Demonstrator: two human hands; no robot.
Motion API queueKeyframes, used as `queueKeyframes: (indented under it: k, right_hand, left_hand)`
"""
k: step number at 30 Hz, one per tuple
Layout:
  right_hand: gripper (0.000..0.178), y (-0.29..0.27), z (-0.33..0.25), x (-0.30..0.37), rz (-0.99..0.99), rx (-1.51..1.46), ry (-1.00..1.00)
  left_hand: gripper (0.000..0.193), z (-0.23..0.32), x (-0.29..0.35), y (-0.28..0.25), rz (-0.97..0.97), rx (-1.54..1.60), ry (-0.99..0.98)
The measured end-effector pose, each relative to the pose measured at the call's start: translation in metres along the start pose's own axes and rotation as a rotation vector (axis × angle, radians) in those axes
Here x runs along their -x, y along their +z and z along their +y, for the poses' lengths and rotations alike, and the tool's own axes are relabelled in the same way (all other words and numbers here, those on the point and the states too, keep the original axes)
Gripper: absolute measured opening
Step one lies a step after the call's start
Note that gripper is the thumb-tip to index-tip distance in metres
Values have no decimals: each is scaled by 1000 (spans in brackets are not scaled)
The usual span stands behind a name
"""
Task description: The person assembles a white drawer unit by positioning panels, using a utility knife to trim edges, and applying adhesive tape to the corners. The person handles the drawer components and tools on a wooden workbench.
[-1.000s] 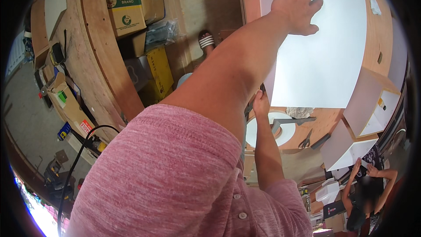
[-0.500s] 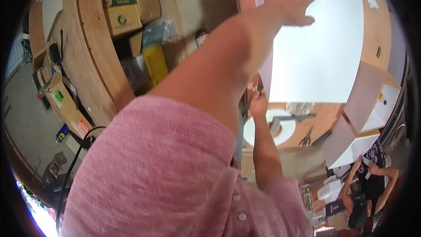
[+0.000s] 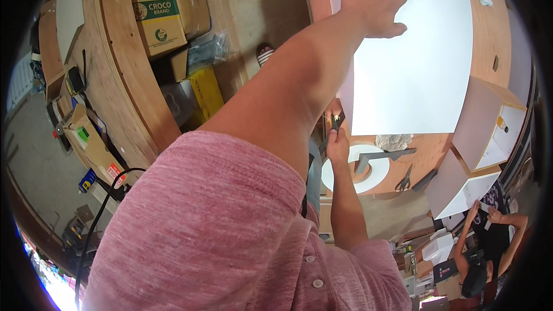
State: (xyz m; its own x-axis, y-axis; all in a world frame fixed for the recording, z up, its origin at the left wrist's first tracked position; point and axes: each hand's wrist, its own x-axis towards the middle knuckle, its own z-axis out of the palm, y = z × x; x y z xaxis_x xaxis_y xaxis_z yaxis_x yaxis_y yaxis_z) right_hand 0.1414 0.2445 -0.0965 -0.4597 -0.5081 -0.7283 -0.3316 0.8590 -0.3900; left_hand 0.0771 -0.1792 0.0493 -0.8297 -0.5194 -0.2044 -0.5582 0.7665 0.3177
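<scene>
My left hand (image 3: 374,6) lies flat on a large white panel (image 3: 412,75), its fingers spread and nothing in them. The panel rests on a plywood workbench (image 3: 489,29), with a pale lilac side face along its left edge. Lower down, my right hand (image 3: 337,144) is closed around a small dark hand tool (image 3: 335,122) beside the panel's near left corner. The kind of tool cannot be made out. My left forearm crosses above this area and hides part of it.
Near the panel lie a white roll of strip (image 3: 375,179), a metal square (image 3: 383,156), scissors (image 3: 405,179) and a crumpled wrapping (image 3: 394,141). White box units (image 3: 481,121) stand at right; beyond them a person (image 3: 484,253) works. Cardboard boxes (image 3: 161,14) sit left, by a wooden ledge (image 3: 124,52).
The whole view has shifted slightly. My left hand stays spread on the white panel. My right hand and its tool have turned a little at the panel's corner.
</scene>
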Motion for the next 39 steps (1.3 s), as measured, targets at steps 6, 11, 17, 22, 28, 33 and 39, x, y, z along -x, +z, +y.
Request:
queueKeyframes:
  k: [6,11,17,22,28,33,39]
  right_hand:
    - [47,-8,-15,15,4,-48,22]
    - [42,7,5,-24,187,-10,-121]
    - [51,6,-2,-32,81,5,-27]
    - [57,0,-15,-30,-1,59,55]
    - [40,15,-9,-26,242,80,-57]
    - [41,12,-17,-26,217,151,-47]
    - [54,-5,-14,-21,-20,159,151]
  left_hand:
    - [84,-3,-1,2,-15,25,-4]
    - [85,-3,-1,-1,-28,66,0]
    - [85,-4,1,-3,-27,83,2]
    - [85,-5,2,-5,-35,74,8]
    - [82,-6,9,-12,-32,48,41]
    - [82,-7,4,-3,-23,18,38]
    - [81,-5,3,-8,-47,15,23]
